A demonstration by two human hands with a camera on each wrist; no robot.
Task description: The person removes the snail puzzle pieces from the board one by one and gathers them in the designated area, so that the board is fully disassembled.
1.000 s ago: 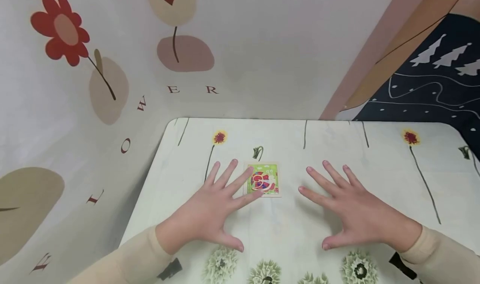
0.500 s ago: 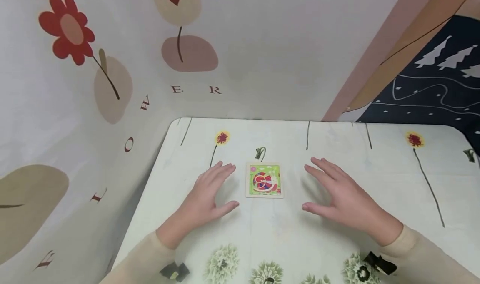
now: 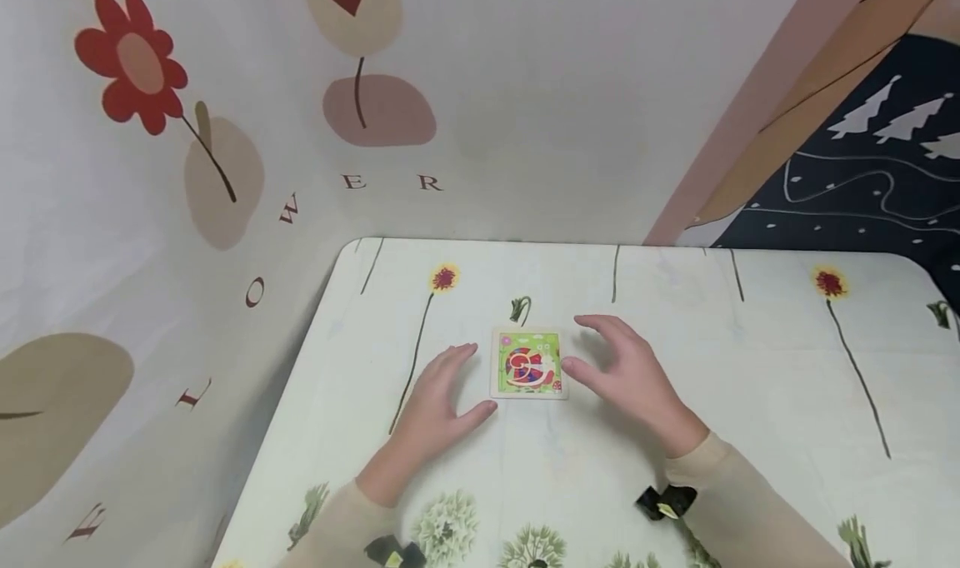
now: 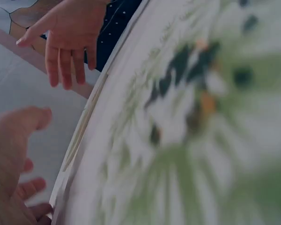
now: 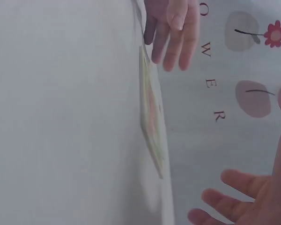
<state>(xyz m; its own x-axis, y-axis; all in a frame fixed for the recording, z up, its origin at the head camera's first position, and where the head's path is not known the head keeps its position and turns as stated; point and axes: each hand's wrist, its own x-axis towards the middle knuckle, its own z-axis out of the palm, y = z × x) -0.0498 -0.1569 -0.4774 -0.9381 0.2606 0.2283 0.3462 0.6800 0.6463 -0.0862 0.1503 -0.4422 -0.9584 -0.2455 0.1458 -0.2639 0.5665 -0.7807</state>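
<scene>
A small square picture board (image 3: 525,365) lies flat on the table, with a red and purple snail on green inside a pale rim. My left hand (image 3: 429,414) hovers just left of it, fingers relaxed and thumb apart. On the other side, my right hand (image 3: 633,378) has its thumb at or over the board's right edge; whether it touches, I cannot tell. Neither hand holds anything. Seen from the right wrist, the board (image 5: 150,115) appears edge-on and thin, between the left hand (image 5: 175,30) and the right hand's fingers (image 5: 236,204).
The table (image 3: 757,385) has a white cover printed with flowers and stems. Behind and to the left hangs a pale cloth (image 3: 540,135) with printed flowers and letters. A dark cloth with white trees (image 3: 862,168) is at the right. Black bands (image 3: 666,501) sit at both wrists.
The widely spread fingers have come closer together and bent. Both hands have turned thumbs-inward, and the right hand has moved left to the board. The board, partly covered earlier, is now almost fully visible.
</scene>
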